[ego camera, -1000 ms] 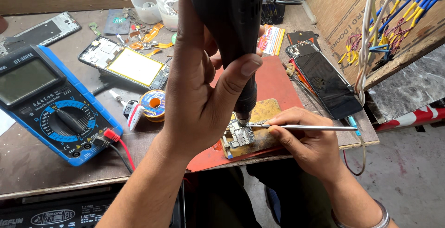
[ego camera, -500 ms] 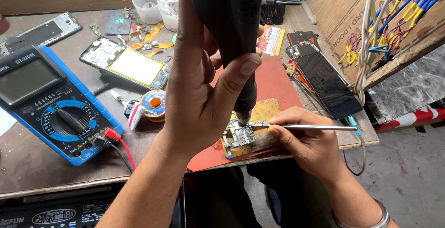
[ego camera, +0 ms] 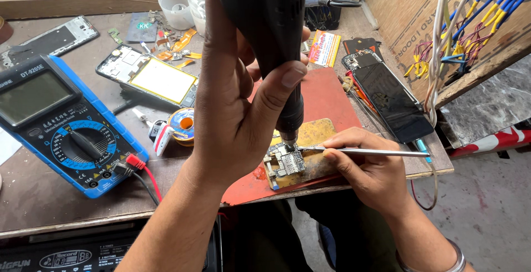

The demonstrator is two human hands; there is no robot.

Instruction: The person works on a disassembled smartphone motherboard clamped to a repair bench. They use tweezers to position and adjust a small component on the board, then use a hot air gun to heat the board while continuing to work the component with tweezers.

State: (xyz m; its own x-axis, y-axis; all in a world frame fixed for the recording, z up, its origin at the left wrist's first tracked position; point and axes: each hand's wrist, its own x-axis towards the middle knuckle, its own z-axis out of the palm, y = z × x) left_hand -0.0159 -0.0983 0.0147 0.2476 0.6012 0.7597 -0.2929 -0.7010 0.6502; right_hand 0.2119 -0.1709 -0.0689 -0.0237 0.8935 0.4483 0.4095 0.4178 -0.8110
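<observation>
Head view. Left hand (ego camera: 238, 111) wrapped tight around black hot-air tool (ego camera: 271, 34), nozzle just above circuit board (ego camera: 285, 164). Right hand (ego camera: 365, 167) pinching tweezers (ego camera: 365, 151), tips at board. Board atop red mat (ego camera: 326, 100). Risk: lingering heat scorching board; tweezer slip dislodging parts.

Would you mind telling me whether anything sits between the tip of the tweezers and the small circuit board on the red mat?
Nothing visible does. The right hand holds the tweezers with their tip already at the circuit board. The black hot-air tool in the left hand points its nozzle down at the same spot from above, beside the tip rather than across it.
</observation>
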